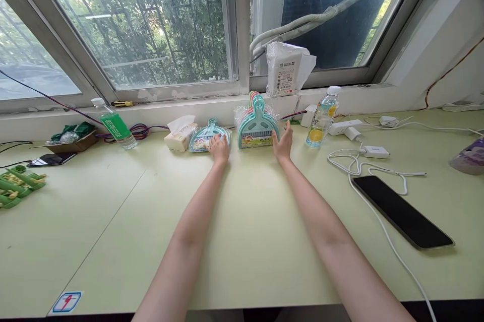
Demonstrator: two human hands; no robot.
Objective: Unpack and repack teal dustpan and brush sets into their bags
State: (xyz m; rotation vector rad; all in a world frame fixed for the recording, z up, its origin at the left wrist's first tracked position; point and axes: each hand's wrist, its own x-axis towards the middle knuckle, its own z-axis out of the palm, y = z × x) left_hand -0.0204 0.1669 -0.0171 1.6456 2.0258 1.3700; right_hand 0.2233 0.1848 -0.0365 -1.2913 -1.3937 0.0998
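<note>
A small light-blue dustpan-and-brush set in clear wrap leans back at the far side of the table. My left hand rests on its right part, fingers spread, hiding some of the printed label. To the right stands a stack of similar dustpan-and-brush sets, wrapped in plastic, with teal, green, yellow and pinkish handles showing. Against the stack's right edge is my right hand, its fingers apart and upright. Neither hand is wrapped around a set.
A tissue pack sits left of the sets. Two bottles stand nearby, one green-labelled, one with orange slices. A black phone and white cables lie at right. A white package rests on the window ledge.
</note>
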